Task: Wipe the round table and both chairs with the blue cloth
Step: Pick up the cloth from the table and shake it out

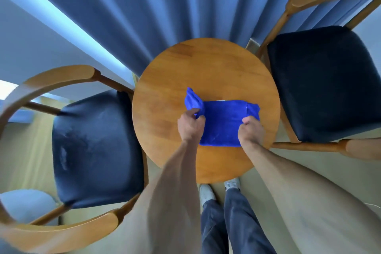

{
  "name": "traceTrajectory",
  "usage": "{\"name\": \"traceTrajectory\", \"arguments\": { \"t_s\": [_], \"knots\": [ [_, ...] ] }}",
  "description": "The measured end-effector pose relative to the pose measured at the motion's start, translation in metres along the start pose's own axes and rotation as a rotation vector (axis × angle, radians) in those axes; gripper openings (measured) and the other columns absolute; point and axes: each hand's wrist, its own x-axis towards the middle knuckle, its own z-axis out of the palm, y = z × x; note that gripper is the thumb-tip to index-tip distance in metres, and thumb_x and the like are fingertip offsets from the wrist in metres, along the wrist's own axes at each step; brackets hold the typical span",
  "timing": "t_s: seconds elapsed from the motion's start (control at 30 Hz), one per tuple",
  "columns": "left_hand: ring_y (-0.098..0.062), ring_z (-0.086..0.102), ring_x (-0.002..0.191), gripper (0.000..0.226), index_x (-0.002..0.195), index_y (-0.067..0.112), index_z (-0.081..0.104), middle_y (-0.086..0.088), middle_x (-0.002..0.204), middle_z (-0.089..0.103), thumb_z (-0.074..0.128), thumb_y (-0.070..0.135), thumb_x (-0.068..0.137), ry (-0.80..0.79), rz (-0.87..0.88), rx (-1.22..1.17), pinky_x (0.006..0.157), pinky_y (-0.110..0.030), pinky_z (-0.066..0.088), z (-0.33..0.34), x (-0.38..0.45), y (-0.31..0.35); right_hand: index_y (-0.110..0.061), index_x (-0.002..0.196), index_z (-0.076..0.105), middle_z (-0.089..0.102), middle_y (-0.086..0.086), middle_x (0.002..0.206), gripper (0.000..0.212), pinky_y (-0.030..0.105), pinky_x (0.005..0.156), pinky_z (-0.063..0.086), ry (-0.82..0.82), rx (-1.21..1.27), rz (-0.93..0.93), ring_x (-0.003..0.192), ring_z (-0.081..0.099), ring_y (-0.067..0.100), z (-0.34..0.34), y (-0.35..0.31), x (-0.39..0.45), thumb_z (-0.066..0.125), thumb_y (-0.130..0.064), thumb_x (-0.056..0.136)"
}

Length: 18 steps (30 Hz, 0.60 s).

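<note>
The blue cloth [223,121] is held stretched just above the round wooden table [175,76], near its middle and front. My left hand [190,125] pinches the cloth's left edge, where a bunched corner sticks up. My right hand [250,132] grips its right edge. One chair with a dark padded seat [94,148] and a curved wooden back stands to the left of the table. The other chair [323,82], of the same kind, stands to the right.
Blue curtains [144,6] hang right behind the table. My legs and grey shoes [207,193] stand at the table's near edge. A pale round object [24,204] lies on the floor at the lower left, beyond the left chair.
</note>
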Motion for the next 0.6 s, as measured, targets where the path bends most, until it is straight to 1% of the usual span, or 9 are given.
{"name": "traceTrajectory", "arguments": {
  "t_s": [0.1, 0.17, 0.2, 0.23, 0.27, 0.37, 0.47, 0.53, 0.6],
  "knots": [
    [-0.032, 0.054, 0.067, 0.024, 0.083, 0.012, 0.071, -0.008, 0.060, 0.053, 0.056, 0.025, 0.070, -0.128, 0.093, 0.038, 0.063, -0.041, 0.050, 0.034, -0.020, 0.029, -0.031, 0.097, 0.062, 0.070, -0.003, 0.100, 0.023, 0.035, 0.081, 0.057, -0.067, 0.105, 0.107, 0.089, 0.068, 0.026, -0.013, 0.018, 0.019, 0.047, -0.025, 0.080],
    [-0.028, 0.057, 0.069, 0.022, 0.090, 0.013, 0.071, -0.004, 0.061, 0.056, 0.062, 0.029, 0.079, -0.250, 0.134, 0.090, 0.065, -0.041, 0.052, 0.061, -0.031, 0.040, -0.024, 0.098, 0.062, 0.069, 0.001, 0.099, 0.016, 0.025, 0.082, 0.055, -0.129, 0.195, 0.142, 0.089, 0.067, 0.024, -0.016, 0.033, 0.035, 0.056, -0.024, 0.084],
    [-0.024, 0.061, 0.073, 0.026, 0.099, 0.017, 0.071, -0.002, 0.066, 0.062, 0.064, 0.035, 0.082, -0.322, 0.125, 0.112, 0.069, -0.039, 0.053, 0.071, -0.036, 0.041, -0.016, 0.099, 0.062, 0.068, 0.001, 0.095, 0.012, 0.012, 0.071, 0.050, -0.106, 0.233, 0.170, 0.083, 0.066, 0.021, -0.016, 0.040, 0.043, 0.059, -0.020, 0.089],
    [-0.021, 0.064, 0.079, 0.030, 0.105, 0.022, 0.072, 0.000, 0.071, 0.067, 0.064, 0.041, 0.084, -0.384, 0.103, 0.126, 0.072, -0.036, 0.054, 0.083, -0.039, 0.038, -0.013, 0.096, 0.061, 0.068, 0.005, 0.089, 0.008, 0.011, 0.057, 0.048, -0.067, 0.276, 0.214, 0.074, 0.064, 0.019, -0.018, 0.044, 0.046, 0.057, -0.019, 0.093],
    [-0.021, 0.065, 0.084, 0.029, 0.105, 0.026, 0.072, 0.001, 0.077, 0.069, 0.062, 0.043, 0.085, -0.405, 0.082, 0.146, 0.074, -0.035, 0.055, 0.091, -0.041, 0.034, -0.014, 0.090, 0.058, 0.069, 0.009, 0.087, 0.012, 0.017, 0.055, 0.050, -0.023, 0.312, 0.225, 0.070, 0.064, 0.020, -0.021, 0.046, 0.045, 0.053, -0.024, 0.094],
    [-0.027, 0.060, 0.102, 0.028, 0.112, 0.024, 0.069, -0.005, 0.102, 0.067, 0.054, 0.028, 0.089, -0.173, 0.028, 0.267, 0.078, -0.035, 0.049, 0.103, -0.042, 0.009, -0.016, 0.077, 0.051, 0.066, 0.010, 0.093, 0.034, 0.035, 0.080, 0.050, -0.006, 0.225, 0.200, 0.086, 0.062, 0.027, -0.018, 0.051, 0.040, 0.049, -0.047, 0.090],
    [-0.032, 0.048, 0.116, 0.037, 0.123, 0.014, 0.054, -0.012, 0.121, 0.051, 0.056, 0.024, 0.087, 0.109, -0.192, 0.334, 0.090, -0.041, 0.045, 0.093, -0.041, -0.014, -0.013, 0.101, 0.063, 0.058, 0.007, 0.105, 0.055, 0.035, 0.077, 0.048, 0.012, 0.006, 0.079, 0.095, 0.058, 0.027, -0.013, 0.048, 0.028, 0.059, -0.064, 0.080],
    [-0.034, 0.051, 0.115, 0.043, 0.120, 0.009, 0.050, -0.014, 0.121, 0.054, 0.061, 0.030, 0.085, 0.083, -0.383, 0.232, 0.092, -0.041, 0.047, 0.084, -0.035, -0.033, -0.010, 0.119, 0.059, 0.058, 0.009, 0.115, 0.071, 0.040, 0.079, 0.053, 0.034, -0.058, 0.072, 0.100, 0.060, 0.028, -0.007, 0.043, 0.020, 0.072, -0.062, 0.072],
    [-0.033, 0.061, 0.102, 0.041, 0.109, 0.006, 0.057, -0.012, 0.106, 0.064, 0.064, 0.032, 0.079, -0.017, -0.481, 0.088, 0.085, -0.038, 0.051, 0.076, -0.027, -0.044, -0.009, 0.112, 0.059, 0.064, 0.008, 0.106, 0.071, 0.041, 0.076, 0.056, -0.010, -0.058, 0.150, 0.091, 0.064, 0.028, 0.000, 0.039, 0.013, 0.076, -0.061, 0.067]
  ]
}}
